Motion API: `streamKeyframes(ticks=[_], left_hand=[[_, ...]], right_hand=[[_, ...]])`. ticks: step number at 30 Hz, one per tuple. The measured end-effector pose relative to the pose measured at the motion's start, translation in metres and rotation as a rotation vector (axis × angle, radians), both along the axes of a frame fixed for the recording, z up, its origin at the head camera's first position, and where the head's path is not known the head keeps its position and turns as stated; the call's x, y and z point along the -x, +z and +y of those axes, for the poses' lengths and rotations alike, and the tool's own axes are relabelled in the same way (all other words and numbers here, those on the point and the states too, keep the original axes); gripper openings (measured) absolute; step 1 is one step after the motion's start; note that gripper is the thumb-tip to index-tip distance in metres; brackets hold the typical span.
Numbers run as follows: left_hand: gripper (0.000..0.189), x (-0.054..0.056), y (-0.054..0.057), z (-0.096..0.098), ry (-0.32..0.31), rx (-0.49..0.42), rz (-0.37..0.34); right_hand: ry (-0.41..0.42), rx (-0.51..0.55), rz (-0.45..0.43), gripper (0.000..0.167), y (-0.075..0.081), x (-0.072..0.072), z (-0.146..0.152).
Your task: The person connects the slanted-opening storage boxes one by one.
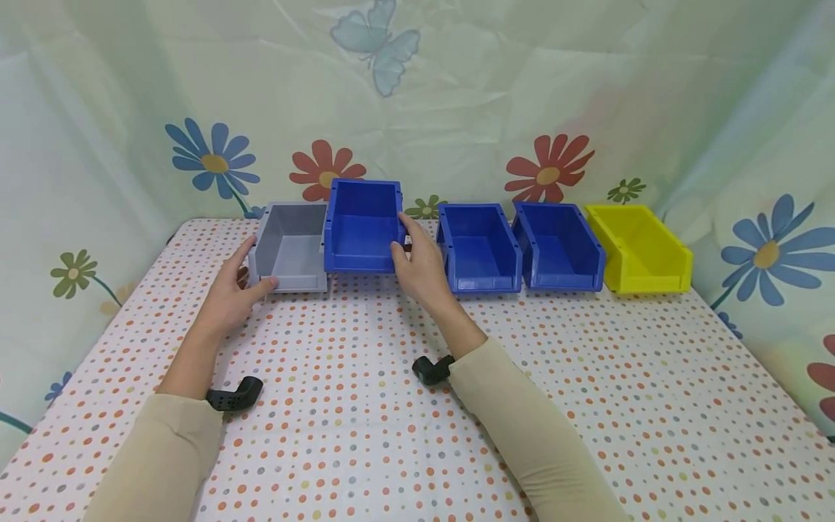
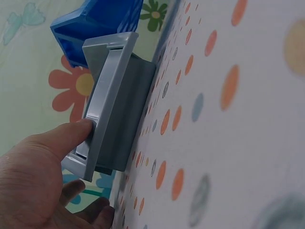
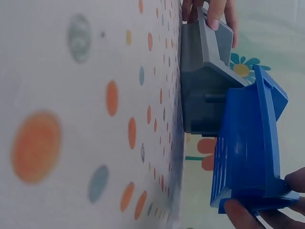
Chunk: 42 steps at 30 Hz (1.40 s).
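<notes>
My right hand (image 1: 422, 267) grips the right side of a blue storage bin (image 1: 362, 243), which is raised off the table. In the right wrist view, fingertips (image 3: 240, 215) curl against the end of this blue bin (image 3: 245, 148). Just left of it, a grey storage bin (image 1: 300, 254) stands on the table. My left hand (image 1: 231, 293) holds the grey bin by its front left corner. The left wrist view shows the thumb on the front lip of the grey bin (image 2: 107, 105), with the other fingers beside it, partly hidden. Both bins look to have nothing inside.
Right of the raised bin stand two more blue bins (image 1: 479, 250) (image 1: 558, 246) and a yellow bin (image 1: 642, 250) at the row's end. A dotted cloth (image 1: 365, 406) covers the table. Behind hangs a flowered curtain (image 1: 457, 94). Black wrist devices (image 1: 236, 396) sit on both wrists.
</notes>
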<state>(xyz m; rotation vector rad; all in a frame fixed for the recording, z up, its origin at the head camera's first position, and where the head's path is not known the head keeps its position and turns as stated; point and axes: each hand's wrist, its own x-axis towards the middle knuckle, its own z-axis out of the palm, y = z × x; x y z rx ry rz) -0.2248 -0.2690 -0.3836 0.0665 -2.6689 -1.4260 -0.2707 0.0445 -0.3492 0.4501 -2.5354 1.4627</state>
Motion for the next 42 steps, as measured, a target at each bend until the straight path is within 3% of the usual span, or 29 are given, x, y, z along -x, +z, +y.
streamKeyframes(ticks=[10,24,28,36,42], left_hand=[[0.088,0.001,0.0,-0.001,-0.002,-0.009,-0.007],[0.088,0.0,-0.001,-0.001,0.008,0.0,-0.001],[0.088,0.0,-0.001,-0.001,0.008,0.002,-0.003],[0.088,0.0,-0.001,-0.002,0.0,-0.004,-0.003],[0.088,0.001,-0.001,0.0,-0.002,-0.005,-0.014]], right_hand=[[-0.027,-0.165,0.125,0.053,0.007,0.003,-0.001],[-0.056,-0.205,0.125,0.059,0.008,0.0,-0.003],[-0.074,-0.231,0.201,0.06,0.009,-0.002,-0.007],[-0.077,-0.322,0.432,0.059,0.01,-0.003,-0.021],[-0.05,-0.382,0.485,0.059,0.011,-0.005,-0.031]])
